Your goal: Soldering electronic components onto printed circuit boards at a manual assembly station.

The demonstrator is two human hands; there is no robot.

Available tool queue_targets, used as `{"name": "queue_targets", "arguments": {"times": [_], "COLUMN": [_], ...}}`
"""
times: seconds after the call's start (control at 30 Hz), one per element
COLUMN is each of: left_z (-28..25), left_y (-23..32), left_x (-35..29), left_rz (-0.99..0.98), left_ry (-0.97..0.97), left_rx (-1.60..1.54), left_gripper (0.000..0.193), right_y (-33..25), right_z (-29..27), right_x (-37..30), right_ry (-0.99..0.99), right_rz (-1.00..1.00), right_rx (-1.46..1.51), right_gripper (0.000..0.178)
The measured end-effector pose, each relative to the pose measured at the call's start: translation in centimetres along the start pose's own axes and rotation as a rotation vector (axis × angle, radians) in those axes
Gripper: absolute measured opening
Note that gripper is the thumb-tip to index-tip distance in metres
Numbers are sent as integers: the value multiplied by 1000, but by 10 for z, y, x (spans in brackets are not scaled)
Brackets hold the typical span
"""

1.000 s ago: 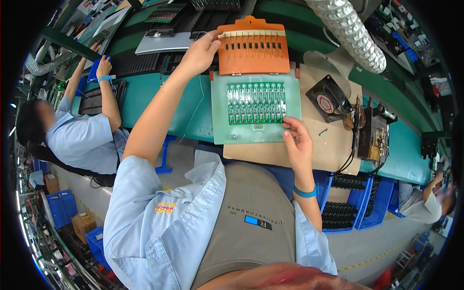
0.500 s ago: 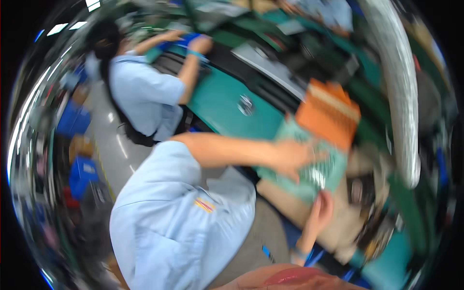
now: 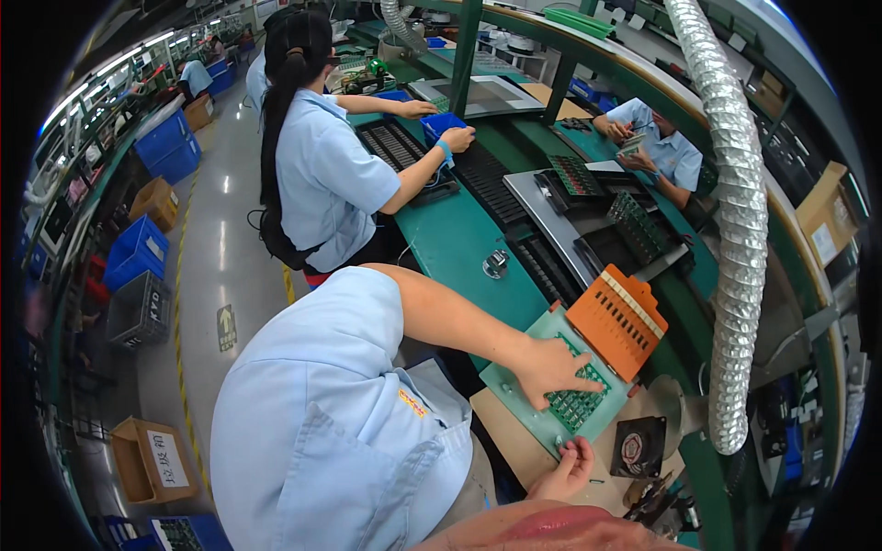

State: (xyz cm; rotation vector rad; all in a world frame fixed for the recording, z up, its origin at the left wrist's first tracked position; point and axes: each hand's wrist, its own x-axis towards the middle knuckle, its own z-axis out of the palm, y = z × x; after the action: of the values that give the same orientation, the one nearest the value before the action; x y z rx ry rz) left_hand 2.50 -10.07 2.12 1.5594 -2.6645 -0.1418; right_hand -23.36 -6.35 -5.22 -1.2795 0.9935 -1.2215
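Observation:
A pale green fixture plate (image 3: pixel 508 388) lies on a brown board (image 3: pixel 501 432), with a green circuit board (image 3: pixel 579 404) set in it. My left hand (image 3: pixel 548 365) rests on the circuit board, palm down, its fingers stretched out and apart. The orange slotted flap (image 3: pixel 617 317) stands raised at the plate's far right side. At the plate's near corner my right hand (image 3: pixel 568 470) has its fingers curled together with the thumb. Whether something small is pinched there cannot be made out.
A black fan (image 3: pixel 638 447) sits right of the plate. A silver flexible duct (image 3: pixel 735 230) hangs at the right. A co-worker (image 3: pixel 335 174) holds a blue bin (image 3: pixel 443 127) farther along the bench; another person (image 3: pixel 657 147) works across it. Beyond the flap are black board racks (image 3: pixel 634 230).
The view has steadied from blur and turned. My left hand stays over the circuit board, and my right hand stays by the plate's near corner. The co-worker's blue bin shows more plainly.

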Motion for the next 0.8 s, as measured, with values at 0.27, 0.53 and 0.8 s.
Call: {"name": "queue_targets", "arguments": {"times": [0.27,0.53,0.8], "left_z": [-6,-16,-77], "left_y": [-17,-33,-42], "left_x": [6,12,-12], "left_rz": [10,53,16], "left_ry": [80,52,38], "left_rx": [-104,-206,-276], "left_gripper": [103,102,100], "right_y": [6,-3,-2], "right_z": [-5,-3,-2], "right_x": [3,2,3], "right_ry": [10,15,22], "right_rz": [2,0,6], "right_rx": [133,128,145], "right_gripper": [26,25,25]}}
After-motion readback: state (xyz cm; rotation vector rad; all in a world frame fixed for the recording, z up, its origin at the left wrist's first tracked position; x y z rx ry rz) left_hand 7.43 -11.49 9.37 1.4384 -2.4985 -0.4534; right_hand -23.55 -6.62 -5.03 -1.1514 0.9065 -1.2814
